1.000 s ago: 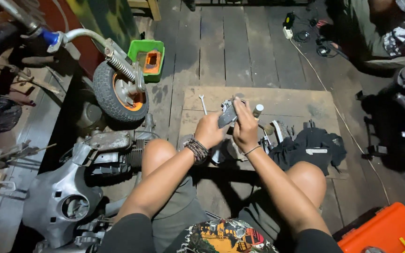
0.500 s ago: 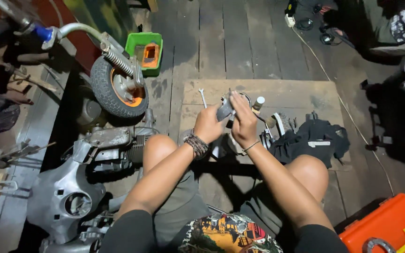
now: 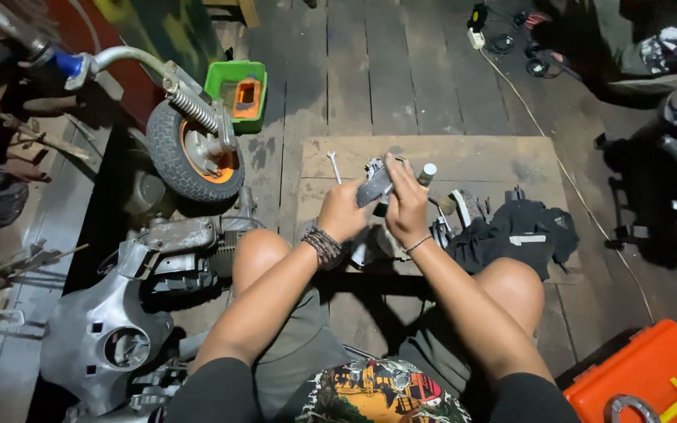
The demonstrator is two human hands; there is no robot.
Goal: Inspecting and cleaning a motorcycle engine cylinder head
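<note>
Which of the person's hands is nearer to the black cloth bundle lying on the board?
Right. The right hand works on the grey metal part just left of the black cloth bundle; the left hand grips the same part from farther left.

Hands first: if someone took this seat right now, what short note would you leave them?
Left hand: closed on a small grey metal part, held up over the wooden board.
Right hand: fingers on the same part from above, working at it.
Nearby: a thin wrench lies on the board, a small white-capped cylinder just behind the hands, a black cloth to the right, more small metal pieces beside it.
Scooter wheel and grey body panel lie to the left, orange case at lower right.
Done: part is off the board and in hand. Left: I cannot tell how far the work on it has got.
</note>
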